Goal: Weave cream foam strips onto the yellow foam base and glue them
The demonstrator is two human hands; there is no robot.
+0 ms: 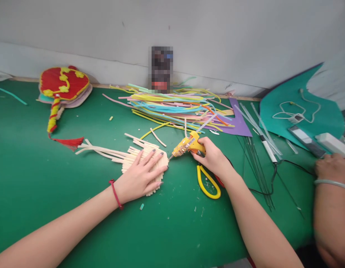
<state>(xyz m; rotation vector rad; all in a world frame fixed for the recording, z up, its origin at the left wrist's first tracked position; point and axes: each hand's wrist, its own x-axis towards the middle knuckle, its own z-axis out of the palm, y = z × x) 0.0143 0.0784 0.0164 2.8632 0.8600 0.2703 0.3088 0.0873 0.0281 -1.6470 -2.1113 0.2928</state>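
Spread flat, my left hand [140, 175] presses on a fan-shaped piece of cream strips [129, 158] lying on the green table. Several longer strips stick out of it to the left. My right hand [211, 154] is wrapped round a yellow glue gun [189, 143], whose nozzle points left at the right edge of the cream piece, close to my left fingertips. A clear glue stick [207, 123] juts from the gun's back. Below the gun lie scissors with yellow handles [202, 184], partly hidden by my right arm.
Colourful strips [172, 106] are heaped at the back, before a blurred upright phone [161, 70]. A red fan [74, 83] with a tassel lies back left. Rightward are dark wires [254, 171], glue sticks [265, 128], a black cable [273, 182], teal sheet [323, 108] and another person's hand [332, 169].
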